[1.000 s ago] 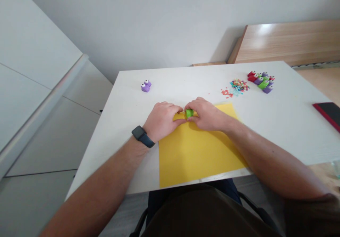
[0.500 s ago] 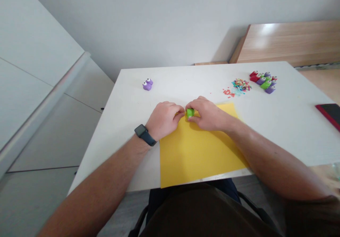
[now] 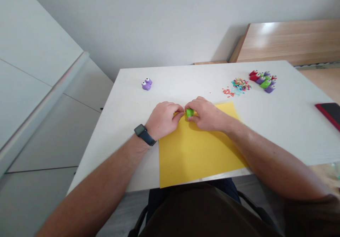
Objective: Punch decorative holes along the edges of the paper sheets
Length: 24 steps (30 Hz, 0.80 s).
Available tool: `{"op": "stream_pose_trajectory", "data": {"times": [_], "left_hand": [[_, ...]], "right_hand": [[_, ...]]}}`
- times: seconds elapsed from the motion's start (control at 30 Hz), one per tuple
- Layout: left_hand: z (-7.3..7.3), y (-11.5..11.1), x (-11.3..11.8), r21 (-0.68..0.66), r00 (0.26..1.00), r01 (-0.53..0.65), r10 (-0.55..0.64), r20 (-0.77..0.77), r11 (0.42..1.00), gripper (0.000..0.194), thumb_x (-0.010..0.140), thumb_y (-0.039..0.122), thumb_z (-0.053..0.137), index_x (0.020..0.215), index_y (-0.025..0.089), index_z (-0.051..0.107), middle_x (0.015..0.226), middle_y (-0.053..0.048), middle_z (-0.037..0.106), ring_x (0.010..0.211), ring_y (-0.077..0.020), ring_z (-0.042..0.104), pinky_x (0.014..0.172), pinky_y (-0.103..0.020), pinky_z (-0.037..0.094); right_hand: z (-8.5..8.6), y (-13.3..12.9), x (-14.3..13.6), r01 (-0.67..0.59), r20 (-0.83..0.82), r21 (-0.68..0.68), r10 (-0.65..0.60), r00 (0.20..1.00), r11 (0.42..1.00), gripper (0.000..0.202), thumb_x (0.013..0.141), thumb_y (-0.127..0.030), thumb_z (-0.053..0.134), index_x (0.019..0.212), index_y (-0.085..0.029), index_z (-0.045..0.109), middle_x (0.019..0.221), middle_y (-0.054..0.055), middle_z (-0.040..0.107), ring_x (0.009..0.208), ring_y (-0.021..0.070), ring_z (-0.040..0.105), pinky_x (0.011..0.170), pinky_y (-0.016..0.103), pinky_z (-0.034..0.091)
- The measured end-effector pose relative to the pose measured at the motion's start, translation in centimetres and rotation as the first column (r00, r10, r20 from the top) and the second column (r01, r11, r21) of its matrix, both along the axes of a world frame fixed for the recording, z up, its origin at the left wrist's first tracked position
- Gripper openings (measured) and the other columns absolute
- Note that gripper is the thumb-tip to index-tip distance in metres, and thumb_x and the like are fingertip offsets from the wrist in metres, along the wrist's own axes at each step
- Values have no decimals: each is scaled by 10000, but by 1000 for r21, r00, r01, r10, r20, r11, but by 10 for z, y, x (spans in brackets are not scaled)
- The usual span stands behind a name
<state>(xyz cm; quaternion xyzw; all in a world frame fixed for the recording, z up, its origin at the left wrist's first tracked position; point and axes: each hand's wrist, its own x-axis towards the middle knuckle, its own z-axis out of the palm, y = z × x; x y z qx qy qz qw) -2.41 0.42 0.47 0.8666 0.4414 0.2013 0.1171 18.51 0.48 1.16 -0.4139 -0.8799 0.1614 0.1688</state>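
A small green craft punch [image 3: 189,113] is gripped between the thumb and fingers of my right hand [image 3: 205,114], over the far edge of a yellow sheet of paper [image 3: 202,152]. Close beside it on the left, my left hand [image 3: 166,118] is closed in a pinch at the sheet's far left part, with a bit of yellow showing between thumb and finger. The fingertips of both hands nearly meet. My left hand covers the sheet's far left corner, and whether the paper sits in the punch's slot is hidden.
Two purple punches [image 3: 147,84] stand at the back left of the white table [image 3: 106,134]. At the back right lie a pile of coloured paper confetti [image 3: 240,85] and a cluster of red, green and purple punches [image 3: 263,81]. A dark red-edged object [image 3: 329,113] lies at the right edge.
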Motion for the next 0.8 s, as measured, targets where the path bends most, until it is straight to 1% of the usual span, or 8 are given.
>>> {"op": "stream_pose_trajectory", "data": {"times": [0.17,0.3,0.4,0.5,0.57,0.7,0.8], "left_hand": [[4,-4,1,-23,999,-2,3,52,1000,204,919,344,582,973,194,710,964,-52,759,921,-242,688,840,-382,502],[6,-6,2,-33,998,-12,14,54,999,354,851,501,664,1016,191,702,1003,-71,757,952,-265,690,866,-396,513],[5,-5,3,-52,998,-27,30,50,998,443,792,562,723,1039,195,702,1018,-63,757,945,-263,693,857,-393,516],[4,-4,3,-65,999,-22,25,45,998,492,766,558,755,1097,199,693,1036,-53,757,951,-258,696,856,-384,517],[4,-3,3,-60,999,-15,17,32,998,486,774,548,748,1109,200,693,1029,-52,757,944,-257,696,852,-383,515],[6,-3,1,-36,1000,-6,6,-11,999,381,823,520,688,1038,207,722,982,-48,761,922,-263,695,841,-393,506],[7,-2,-2,-47,999,22,-23,-27,999,285,841,434,659,1008,215,733,983,-40,767,928,-258,697,851,-385,508]], "right_hand": [[0,0,1,10,7,-7,-10,1000,1000,225,813,-190,668,1034,-152,686,970,100,710,1016,272,598,921,376,441],[0,0,0,6,14,-2,-6,1000,1000,283,777,-129,638,1056,-147,683,993,105,709,1040,276,599,930,380,440],[2,-1,-1,10,17,-6,-10,1000,1000,279,772,-142,646,1048,-137,688,996,115,708,1050,285,600,933,385,444],[3,-1,-1,13,20,-12,-12,1000,1000,258,783,-166,655,1035,-125,689,991,131,708,1046,295,600,927,397,450],[3,-2,-1,13,19,-14,-13,1000,1000,261,788,-171,660,1044,-125,689,992,130,710,1047,296,600,928,399,449],[0,-1,0,11,10,-10,-11,1000,1000,271,796,-165,664,1065,-140,690,988,107,710,1031,278,600,936,385,442],[-1,-1,0,11,3,-12,-11,1000,1000,238,809,-180,672,1045,-153,687,971,96,708,1015,269,599,927,378,442]]}}
